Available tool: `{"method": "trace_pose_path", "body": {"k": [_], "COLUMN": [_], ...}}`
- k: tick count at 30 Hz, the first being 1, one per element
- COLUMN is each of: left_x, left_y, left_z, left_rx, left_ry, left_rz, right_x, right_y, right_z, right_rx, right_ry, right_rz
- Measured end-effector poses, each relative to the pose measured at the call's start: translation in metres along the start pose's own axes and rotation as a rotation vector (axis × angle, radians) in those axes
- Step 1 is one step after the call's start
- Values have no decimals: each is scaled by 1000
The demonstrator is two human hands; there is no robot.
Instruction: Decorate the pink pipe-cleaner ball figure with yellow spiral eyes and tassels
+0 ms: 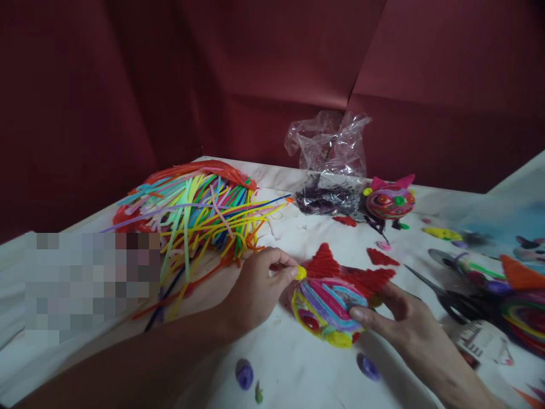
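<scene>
A colourful craft animal head (pixel 330 305) covered in strips of pipe cleaner, with two red pointed ears, is tilted above the white table. My right hand (pixel 394 318) grips it from the right, thumb on its striped front and fingers behind, partly hidden. My left hand (pixel 266 287) pinches a small yellow disc (pixel 300 273) between thumb and forefinger at the head's upper left edge, by the base of the left ear. Whether the disc is fixed to the head I cannot tell. Two purple coils (pixel 244 375) and a small green piece (pixel 259 392) lie on the table in front.
A big bundle of pipe cleaners (pixel 200 213) in a red bag spreads at the back left. Behind are a clear plastic bag (pixel 330 165) and a finished-looking cat-like head (pixel 390 199). Black-handled scissors (pixel 457 304), a red scrap (pixel 382 257) and another craft head (pixel 525 318) lie right.
</scene>
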State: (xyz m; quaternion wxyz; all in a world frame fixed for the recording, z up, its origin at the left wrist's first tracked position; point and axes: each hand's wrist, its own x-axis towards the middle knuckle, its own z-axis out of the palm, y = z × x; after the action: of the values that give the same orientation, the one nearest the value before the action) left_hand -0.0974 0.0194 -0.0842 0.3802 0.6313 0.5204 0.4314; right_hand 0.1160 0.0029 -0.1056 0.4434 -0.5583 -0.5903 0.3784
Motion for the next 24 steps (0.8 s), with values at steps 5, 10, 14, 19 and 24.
{"method": "trace_pose_path", "body": {"k": [5, 10, 14, 19, 24], "left_x": [-1, -1, 0, 1, 0], "left_y": [0, -1, 0, -1, -3], "left_z": [3, 4, 5, 5, 5], "left_rx": [18, 5, 1, 13, 45], "left_ry": [24, 9, 15, 16, 26], "left_rz": [-13, -20, -33, -1, 29], "right_x": [-2, -2, -4, -5, -6], "right_y": [-1, -1, -4, -6, -8], "right_z": [2, 1, 3, 4, 6], "right_rx": [-55, -77, -24, -1, 0], "right_ry": [22, 5, 41, 36, 43], "right_rz": [-2, 9, 20, 20, 15]}}
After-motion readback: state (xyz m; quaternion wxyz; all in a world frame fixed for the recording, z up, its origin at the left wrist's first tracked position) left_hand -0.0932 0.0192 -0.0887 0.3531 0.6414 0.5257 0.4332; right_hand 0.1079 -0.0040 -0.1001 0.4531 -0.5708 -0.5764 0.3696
